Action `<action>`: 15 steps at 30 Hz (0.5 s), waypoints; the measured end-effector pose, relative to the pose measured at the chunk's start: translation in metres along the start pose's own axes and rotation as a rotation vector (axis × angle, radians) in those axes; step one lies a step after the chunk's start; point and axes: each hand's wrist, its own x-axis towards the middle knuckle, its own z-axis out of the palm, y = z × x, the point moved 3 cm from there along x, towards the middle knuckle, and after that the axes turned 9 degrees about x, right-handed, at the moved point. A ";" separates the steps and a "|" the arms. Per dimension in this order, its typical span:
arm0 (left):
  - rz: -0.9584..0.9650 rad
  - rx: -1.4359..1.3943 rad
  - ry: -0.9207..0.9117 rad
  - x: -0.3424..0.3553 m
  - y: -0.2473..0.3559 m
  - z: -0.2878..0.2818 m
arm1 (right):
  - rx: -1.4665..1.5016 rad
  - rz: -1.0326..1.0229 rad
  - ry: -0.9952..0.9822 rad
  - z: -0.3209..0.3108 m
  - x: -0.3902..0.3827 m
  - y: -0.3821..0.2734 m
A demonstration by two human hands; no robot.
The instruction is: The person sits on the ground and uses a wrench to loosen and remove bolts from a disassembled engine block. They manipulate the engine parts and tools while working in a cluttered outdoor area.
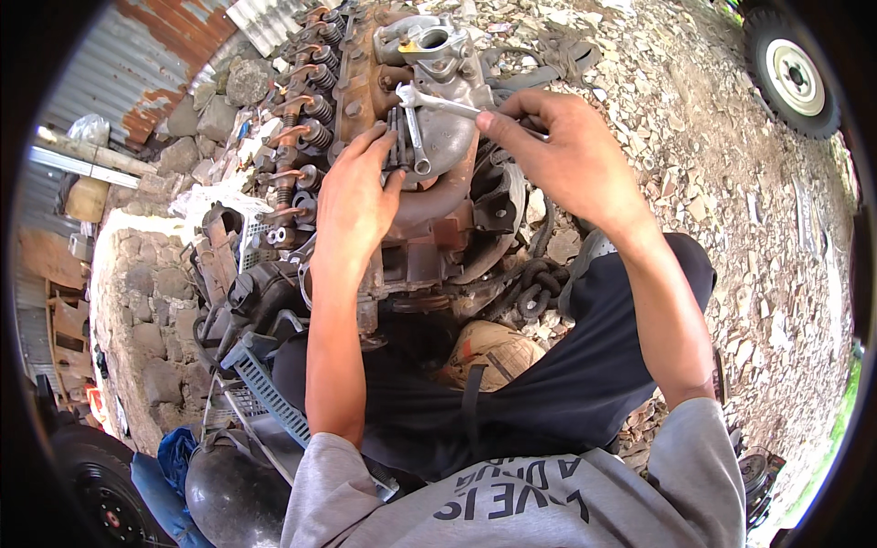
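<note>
In front of me stands a rusty engine block [438,239] with a grey cast manifold [452,144] on its upper right side. My right hand [571,155] pinches the handle end of a silver wrench [440,103], whose jaw end points left above the manifold. A second silver wrench [417,146] lies on the manifold, its ring end toward me. Beside it are slim dark metal rods [399,139]; their kind is unclear. My left hand [352,187] rests at the engine's edge next to these rods, fingers stretched and thumb apart. Its palm side is hidden.
Along the engine's left side runs a row of valve springs and rocker arms [306,137]. A blue plastic crate [269,388] and a dark round tank [239,493] stand at lower left. Chain [534,285] lies right of the engine on stony ground. A wheel [793,78] is far right.
</note>
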 end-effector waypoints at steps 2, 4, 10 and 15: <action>-0.008 -0.025 -0.045 0.003 -0.002 0.005 | -0.011 0.005 -0.004 0.000 0.000 -0.001; 0.012 -0.024 -0.044 0.004 0.000 0.005 | -0.037 -0.047 0.032 0.006 0.002 0.006; 0.062 -0.019 -0.022 -0.001 -0.009 0.016 | -0.072 0.044 0.024 0.045 0.014 0.032; 0.076 -0.043 0.034 0.000 -0.009 0.019 | -0.024 -0.119 0.090 0.086 0.025 0.038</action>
